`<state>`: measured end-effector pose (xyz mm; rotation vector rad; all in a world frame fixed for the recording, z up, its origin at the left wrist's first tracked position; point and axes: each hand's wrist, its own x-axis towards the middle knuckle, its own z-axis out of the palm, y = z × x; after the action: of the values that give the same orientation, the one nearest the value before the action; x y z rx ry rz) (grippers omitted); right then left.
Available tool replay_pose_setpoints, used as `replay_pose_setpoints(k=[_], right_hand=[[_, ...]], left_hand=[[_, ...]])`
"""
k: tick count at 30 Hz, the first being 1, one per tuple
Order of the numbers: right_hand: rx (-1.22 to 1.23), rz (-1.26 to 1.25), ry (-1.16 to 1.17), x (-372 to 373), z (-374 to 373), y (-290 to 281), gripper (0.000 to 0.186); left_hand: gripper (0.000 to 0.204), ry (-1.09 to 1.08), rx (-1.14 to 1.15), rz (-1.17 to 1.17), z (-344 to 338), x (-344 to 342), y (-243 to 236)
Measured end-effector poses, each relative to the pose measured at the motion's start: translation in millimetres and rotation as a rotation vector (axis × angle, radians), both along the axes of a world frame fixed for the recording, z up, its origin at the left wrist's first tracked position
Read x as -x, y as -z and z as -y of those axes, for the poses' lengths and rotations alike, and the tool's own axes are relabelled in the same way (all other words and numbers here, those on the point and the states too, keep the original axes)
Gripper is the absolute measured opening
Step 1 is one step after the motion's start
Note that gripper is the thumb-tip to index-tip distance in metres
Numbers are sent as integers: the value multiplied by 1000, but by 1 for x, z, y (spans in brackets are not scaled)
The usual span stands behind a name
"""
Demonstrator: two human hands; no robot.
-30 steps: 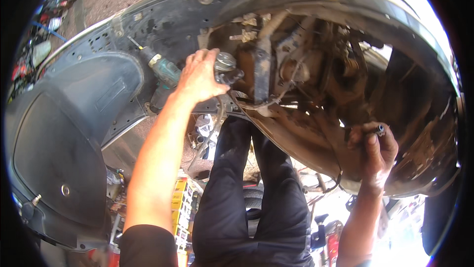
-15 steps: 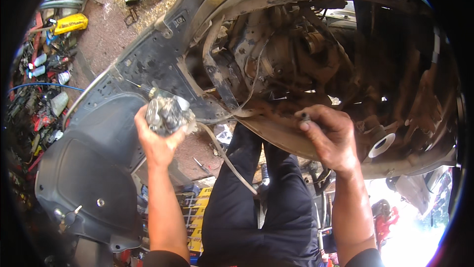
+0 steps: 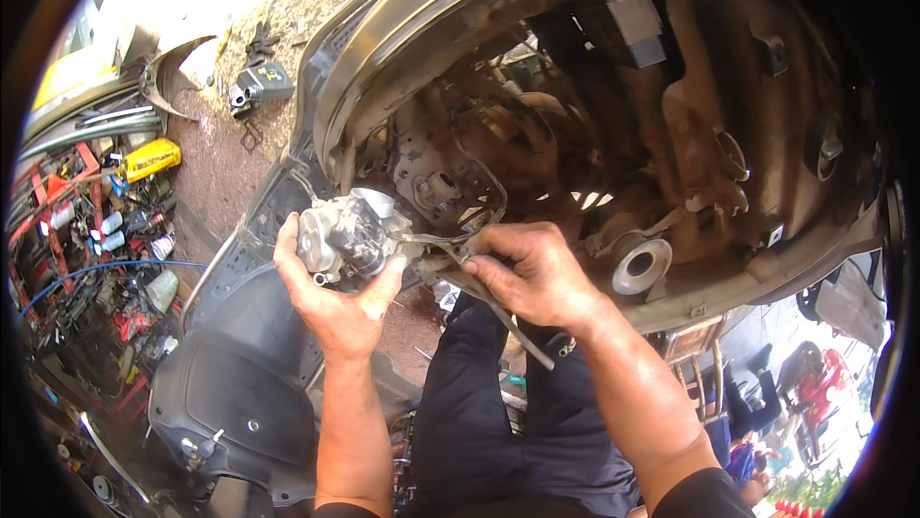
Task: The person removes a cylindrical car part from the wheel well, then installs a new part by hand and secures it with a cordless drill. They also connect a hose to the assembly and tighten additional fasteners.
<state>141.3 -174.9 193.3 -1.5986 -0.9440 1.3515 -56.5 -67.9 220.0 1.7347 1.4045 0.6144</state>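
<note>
My left hand (image 3: 335, 312) is closed around a metal carburetor (image 3: 350, 238) with a dark cover and a pale round mouth. It holds the carburetor up in front of the opened scooter body (image 3: 613, 115). My right hand (image 3: 527, 274) is just right of it, thumb and forefinger pinched together. What they grip is mostly hidden; a thin line from the carburetor runs up to those fingertips. Under them a grey rubber hose (image 3: 522, 338) slants down from the carburetor, its lower end hanging loose above my trousers.
The scooter's dark front panel (image 3: 235, 365) with a key in its lock stands at lower left. Tools and parts (image 3: 105, 230) are heaped at the far left, with a yellow tool (image 3: 151, 161) on top. A black box-like part (image 3: 264, 85) lies on the ground.
My right hand has moved left to the carburetor's side, from a spot apart from it. My left hand has moved slightly right with the carburetor. My view has shifted.
</note>
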Motion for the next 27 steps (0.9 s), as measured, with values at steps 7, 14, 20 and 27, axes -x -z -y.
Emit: replay_pose_setpoints(k=[7,14,20,27], right_hand=[[-59,201,79,5,-1,3,12],[44,445,99,22,-8,1,14],[53,476,123,29,-7,6,10],[138,492,140,33,-5,4,12]], left_hand=[[104,58,-69,-45,-2,-25,5],[108,142,-129,-103,-3,-25,10],[108,235,-246,-194,-5,-25,14],[104,367,-418,-263,-6,-32,17]])
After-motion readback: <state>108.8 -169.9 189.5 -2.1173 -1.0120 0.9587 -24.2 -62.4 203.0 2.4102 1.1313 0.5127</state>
